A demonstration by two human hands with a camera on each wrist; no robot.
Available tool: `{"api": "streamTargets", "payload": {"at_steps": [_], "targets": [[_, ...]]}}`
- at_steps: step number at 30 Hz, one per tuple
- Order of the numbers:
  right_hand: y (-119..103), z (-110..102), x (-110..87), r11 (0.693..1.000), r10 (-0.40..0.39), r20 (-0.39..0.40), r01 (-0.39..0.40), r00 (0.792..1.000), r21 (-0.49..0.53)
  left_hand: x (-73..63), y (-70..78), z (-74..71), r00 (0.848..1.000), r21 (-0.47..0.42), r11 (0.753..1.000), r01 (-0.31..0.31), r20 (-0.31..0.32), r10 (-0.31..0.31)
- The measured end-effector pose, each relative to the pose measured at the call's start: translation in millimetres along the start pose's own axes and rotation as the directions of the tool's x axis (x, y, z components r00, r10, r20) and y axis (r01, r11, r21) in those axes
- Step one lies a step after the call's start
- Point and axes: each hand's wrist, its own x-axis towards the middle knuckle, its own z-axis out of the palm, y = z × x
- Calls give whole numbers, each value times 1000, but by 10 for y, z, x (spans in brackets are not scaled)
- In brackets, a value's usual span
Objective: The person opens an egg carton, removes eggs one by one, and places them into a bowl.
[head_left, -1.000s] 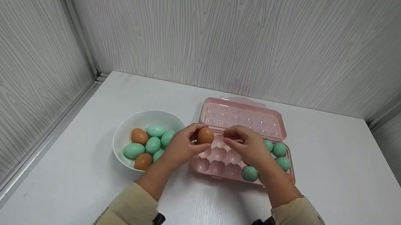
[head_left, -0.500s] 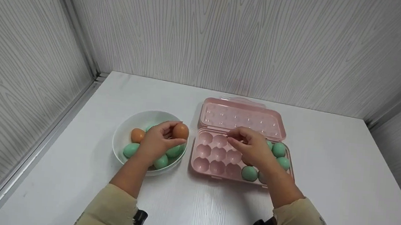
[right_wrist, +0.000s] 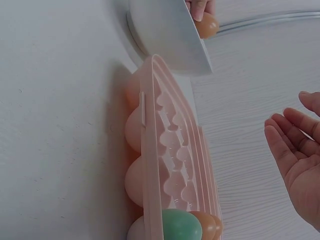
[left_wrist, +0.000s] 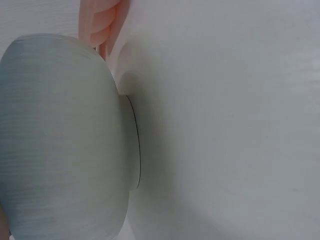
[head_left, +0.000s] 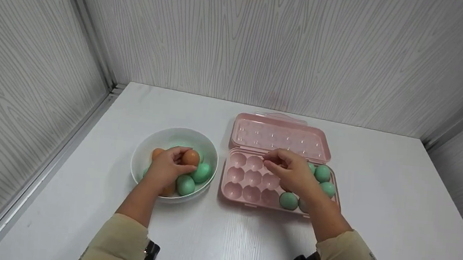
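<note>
My left hand (head_left: 166,167) holds a brown egg (head_left: 191,158) between fingers and thumb over the white bowl (head_left: 141,149). Beneath it in the bowl lie several green eggs (head_left: 185,185) and a couple of brown ones, partly covered by the hand. Over the pink egg carton (head_left: 252,178) hovers my right hand (head_left: 293,171), fingers loosely bent with nothing between them, as the right wrist view also shows. Green eggs (head_left: 322,173) fill cups at the carton's right end, and brown eggs (right_wrist: 204,222) sit behind a green one in the right wrist view.
The carton's lid (head_left: 281,135) lies folded back behind its base. Bowl and carton stand side by side on a white table (head_left: 385,193), with a narrow gap between them. Wood-grain panels (head_left: 239,42) rise behind the table and on both sides.
My left hand has carried the brown egg left from above the carton to over the bowl and lowered it slightly. The right hand has hardly moved.
</note>
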Motion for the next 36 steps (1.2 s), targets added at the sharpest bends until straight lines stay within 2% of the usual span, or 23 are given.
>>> {"api": "streamTargets", "payload": {"at_steps": [6,13,22,32,36], "targets": [[0,-8,-15,1000,-6,0,6,1000,25,28,-15,11,999,78,996,51,-8,-50],[1,-10,-17,998,-52,-3,52,999,19,39,-4,7,999,188,981,42,-12,-40],[10,-8,-18,1000,-17,-1,17,1000,11,26,18,15,999,277,960,45,-29,-39],[-297,-47,-130,1000,14,5,-14,1000,11,9,51,-65,1000,241,971,2,-26,4],[-202,-58,-103,999,32,4,-32,999,28,15,81,-95,1000,210,978,7,-21,-2]]}}
